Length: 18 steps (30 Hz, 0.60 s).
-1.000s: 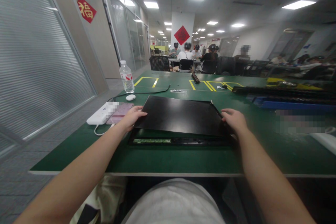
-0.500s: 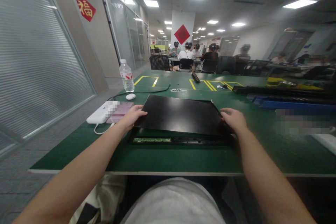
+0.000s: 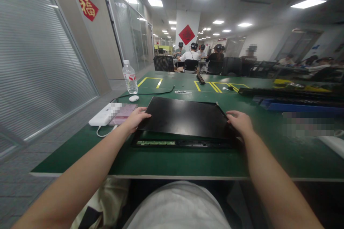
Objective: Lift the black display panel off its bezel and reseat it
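Note:
A flat black panel (image 3: 185,117) lies tilted over a black chassis (image 3: 185,144) on the green table (image 3: 166,161), its near edge raised so a green circuit strip (image 3: 156,143) shows beneath. My left hand (image 3: 135,118) grips the panel's left edge, fingers curled over it. My right hand (image 3: 240,121) grips the right edge the same way.
Left of the panel lie a white power bank (image 3: 103,115) and a pink phone (image 3: 123,113), with a white mouse (image 3: 133,98) and a water bottle (image 3: 130,77) behind. Black and blue long parts (image 3: 295,101) lie at the right. Several people sit at far tables (image 3: 199,57).

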Each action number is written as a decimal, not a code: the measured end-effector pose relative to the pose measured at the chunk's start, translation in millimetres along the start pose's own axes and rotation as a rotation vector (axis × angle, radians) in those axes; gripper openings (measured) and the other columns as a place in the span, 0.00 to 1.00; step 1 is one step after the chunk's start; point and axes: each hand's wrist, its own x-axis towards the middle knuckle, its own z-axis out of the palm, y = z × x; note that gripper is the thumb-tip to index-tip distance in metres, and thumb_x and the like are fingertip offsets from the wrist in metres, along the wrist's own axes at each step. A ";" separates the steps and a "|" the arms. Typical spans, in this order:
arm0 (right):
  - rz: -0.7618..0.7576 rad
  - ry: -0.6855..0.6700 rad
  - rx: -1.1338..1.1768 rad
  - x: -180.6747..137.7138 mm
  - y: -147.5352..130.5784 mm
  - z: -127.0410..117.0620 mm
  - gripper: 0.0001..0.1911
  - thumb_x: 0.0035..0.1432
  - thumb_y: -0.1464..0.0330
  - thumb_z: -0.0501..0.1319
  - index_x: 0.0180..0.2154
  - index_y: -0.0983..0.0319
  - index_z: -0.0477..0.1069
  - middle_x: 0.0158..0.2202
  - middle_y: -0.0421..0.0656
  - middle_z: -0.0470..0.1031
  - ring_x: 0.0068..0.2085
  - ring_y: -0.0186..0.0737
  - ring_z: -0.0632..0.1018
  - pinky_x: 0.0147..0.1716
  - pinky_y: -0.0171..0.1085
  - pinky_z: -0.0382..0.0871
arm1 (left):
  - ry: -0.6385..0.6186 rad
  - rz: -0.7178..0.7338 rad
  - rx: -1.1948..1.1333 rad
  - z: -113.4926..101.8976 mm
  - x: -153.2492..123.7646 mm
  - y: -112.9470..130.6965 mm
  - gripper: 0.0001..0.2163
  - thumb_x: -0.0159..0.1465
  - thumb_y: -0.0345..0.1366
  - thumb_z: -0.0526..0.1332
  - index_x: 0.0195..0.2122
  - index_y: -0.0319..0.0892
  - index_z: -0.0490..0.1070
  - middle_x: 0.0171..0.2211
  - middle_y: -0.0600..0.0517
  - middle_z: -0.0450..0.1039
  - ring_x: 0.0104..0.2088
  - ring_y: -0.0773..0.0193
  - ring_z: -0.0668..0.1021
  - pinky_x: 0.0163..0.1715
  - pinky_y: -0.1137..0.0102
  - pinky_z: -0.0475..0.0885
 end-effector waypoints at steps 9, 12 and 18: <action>0.011 -0.014 0.011 -0.5 -1.0 -1.8 0.20 0.55 0.62 0.58 0.47 0.57 0.81 0.29 0.42 0.81 0.36 0.45 0.79 0.35 0.38 0.68 | 0.006 -0.001 0.004 1.6 -2.5 2.4 0.20 0.44 0.25 0.69 0.39 0.43 0.71 0.27 0.52 0.80 0.26 0.57 0.82 0.25 0.67 0.76; 0.000 -0.004 0.004 -0.1 -0.1 -1.5 0.20 0.55 0.62 0.59 0.46 0.58 0.81 0.28 0.43 0.81 0.37 0.46 0.80 0.35 0.38 0.68 | 0.005 -0.001 0.004 2.3 -3.0 2.8 0.20 0.44 0.25 0.69 0.39 0.43 0.71 0.26 0.53 0.79 0.24 0.58 0.81 0.23 0.69 0.74; -0.004 -0.017 0.002 1.6 2.1 -0.9 0.20 0.55 0.62 0.58 0.46 0.59 0.81 0.29 0.43 0.81 0.37 0.45 0.80 0.37 0.38 0.69 | 0.010 0.008 -0.001 2.9 -4.9 3.9 0.21 0.42 0.26 0.69 0.39 0.42 0.70 0.24 0.54 0.79 0.22 0.61 0.80 0.22 0.70 0.74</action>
